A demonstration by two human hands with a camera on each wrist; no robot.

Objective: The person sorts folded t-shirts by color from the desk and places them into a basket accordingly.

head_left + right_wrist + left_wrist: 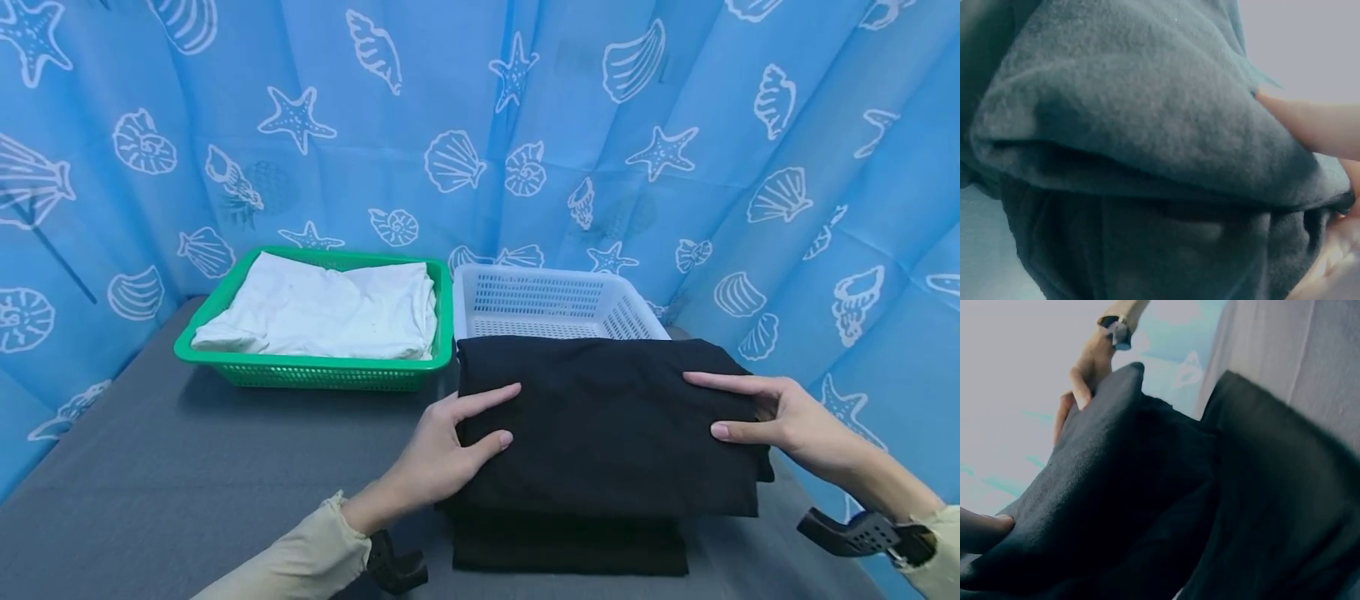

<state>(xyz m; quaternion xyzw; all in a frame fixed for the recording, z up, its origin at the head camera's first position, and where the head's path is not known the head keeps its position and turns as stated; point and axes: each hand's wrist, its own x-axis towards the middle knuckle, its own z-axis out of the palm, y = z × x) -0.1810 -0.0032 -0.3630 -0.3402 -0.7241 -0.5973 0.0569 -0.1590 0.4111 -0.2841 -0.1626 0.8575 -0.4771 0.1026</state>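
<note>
A folded black cloth (607, 425), possibly a garment, spans between both hands in the head view. My left hand (442, 446) grips its left side, thumb and forefinger on top and the other fingers hidden below. At the right side my right hand (802, 429) holds it likewise, with thumb and forefinger on the upper face. Beneath its near edge shows more black cloth (570, 546), spread on the table. The right wrist view shows the thick folded layers (1147, 112) close up, hanging over darker cloth. In the left wrist view, the folded cloth's edge slopes up toward the right hand (1091, 369).
Behind the black cloth stands a white perforated basket (461, 300), its front partly covered in the head view. To its left is a green basket (315, 364) with folded white cloth (322, 304) in it. A blue curtain (525, 125) hangs behind the grey table (187, 483).
</note>
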